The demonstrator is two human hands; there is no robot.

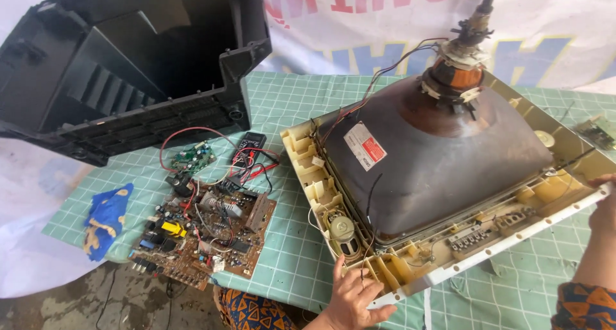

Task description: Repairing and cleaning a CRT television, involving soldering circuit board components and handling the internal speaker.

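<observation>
Our left hand (353, 298) lies spread on the television frame (321, 195) at its 6 o'clock corner; our right hand (604, 208) grips the 3 o'clock edge; the frame's long axis runs between them.

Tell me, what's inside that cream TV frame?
Inside the frame sit a dark picture tube with a copper coil on its neck and a round speaker. The tube's screen faces down, hidden.
</observation>
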